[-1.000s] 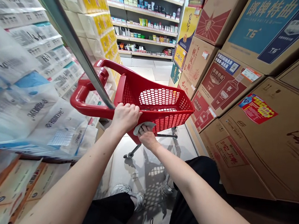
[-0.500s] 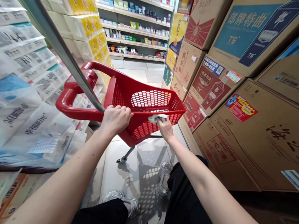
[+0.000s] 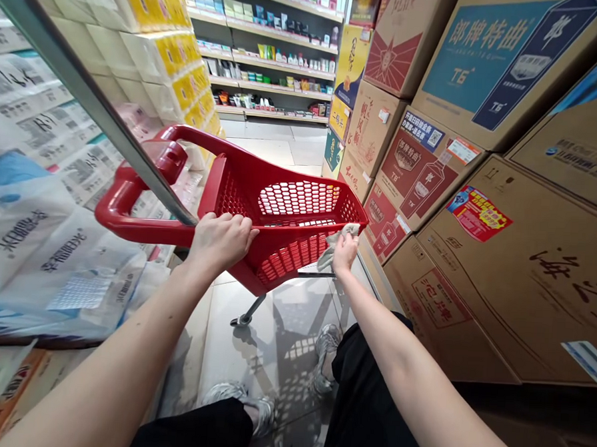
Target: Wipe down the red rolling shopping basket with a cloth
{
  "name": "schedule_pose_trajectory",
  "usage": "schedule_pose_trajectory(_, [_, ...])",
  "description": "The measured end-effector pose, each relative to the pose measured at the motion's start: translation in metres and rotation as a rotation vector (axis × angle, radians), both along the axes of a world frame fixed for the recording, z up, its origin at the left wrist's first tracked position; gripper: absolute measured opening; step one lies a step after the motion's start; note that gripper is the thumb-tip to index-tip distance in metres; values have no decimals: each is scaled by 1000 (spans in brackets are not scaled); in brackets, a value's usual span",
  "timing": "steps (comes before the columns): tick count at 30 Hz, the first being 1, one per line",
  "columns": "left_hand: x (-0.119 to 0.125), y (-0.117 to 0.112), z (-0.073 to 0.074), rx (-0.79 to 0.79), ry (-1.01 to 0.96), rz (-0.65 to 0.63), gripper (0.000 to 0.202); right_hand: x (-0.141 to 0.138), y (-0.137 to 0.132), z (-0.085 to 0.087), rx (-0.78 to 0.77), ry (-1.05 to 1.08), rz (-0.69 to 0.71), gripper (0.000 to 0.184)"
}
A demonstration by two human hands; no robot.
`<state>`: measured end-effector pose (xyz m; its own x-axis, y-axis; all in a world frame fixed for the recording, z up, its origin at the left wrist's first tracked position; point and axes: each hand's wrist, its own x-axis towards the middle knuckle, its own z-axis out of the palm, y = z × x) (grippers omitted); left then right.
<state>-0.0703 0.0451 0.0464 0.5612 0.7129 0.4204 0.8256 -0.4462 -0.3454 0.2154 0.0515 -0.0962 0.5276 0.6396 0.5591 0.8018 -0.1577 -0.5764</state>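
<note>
A red plastic shopping cart (image 3: 282, 249) with perforated sides stands in front of me, its handle end to the left. My left hand (image 3: 222, 236) is closed over the near rim, close to the handle, fingers curling to the inner side. Farther along that rim, by the cart's right front corner, my right hand (image 3: 345, 253) presses a pale, crumpled cloth (image 3: 328, 255) against the edge. Part of the cloth hangs down outside the perforated wall. The basket's inside shows only in part.
A metal pole (image 3: 99, 100) slants across the upper left, before the cart handle. Wrapped tissue packs (image 3: 157, 56) are stacked on the left. Cardboard cartons (image 3: 479, 213) rise close on the right. Store shelves (image 3: 277, 55) with small goods stand behind. My shoes (image 3: 326, 348) are on the tiled floor.
My right hand has slid right along the rim with the cloth, to the front corner. The cloth now hangs lower. The cart and my left hand have shifted slightly left in view.
</note>
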Motion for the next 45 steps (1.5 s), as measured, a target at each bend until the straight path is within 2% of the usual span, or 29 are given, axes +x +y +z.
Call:
schedule_pose_trajectory(2, [3,0,0,0,-2,10,39,-31,-1,-6,37,-52,47,35])
schedule_pose_trajectory(4, [5,0,0,5,-1,22,38,-55,-7,-12,-47,-96,163,31])
schedule_pose_trajectory(6, [5,0,0,9,1,30,38,-65,-18,-16,-171,-110,301,27])
schedule_pose_trajectory(8, [5,-1,-1,8,-1,32,38,-62,-29,-18,-275,-91,363,25])
schedule_pose_trajectory(10, [4,-2,-2,7,-6,32,38,-51,-36,-16,-317,-60,333,27])
schedule_pose_trajectory(12, [3,-3,-2,6,-10,30,38,-44,-37,-13,-291,-53,326,29])
schedule_pose_trajectory(15, [3,-3,-2,8,-29,29,38,-47,-30,-8,-247,-89,402,26])
schedule_pose_trajectory(20, [2,-1,-2,10,-38,12,36,-58,-21,-5,-351,-94,363,24])
schedule_pose_trajectory(26, [0,2,-3,23,-37,22,35,-50,-28,8,-368,-193,549,24])
schedule_pose_trajectory(32, [0,2,-3,-33,-132,1,35,-68,-20,15,-462,-243,539,27])
schedule_pose_trajectory(36, [-2,4,-4,-46,-172,4,34,-56,-27,17,-478,-266,623,21])
schedule_pose_trajectory(39, [-3,5,-5,-47,-184,2,34,-51,-36,17,-454,-255,600,22])
schedule_pose_trajectory(42, [-1,4,-5,-44,-188,5,32,-63,-35,17,-380,-275,589,25])
schedule_pose_trajectory(45, [1,3,-3,-14,-106,21,31,-83,-25,20,-394,-340,584,28])
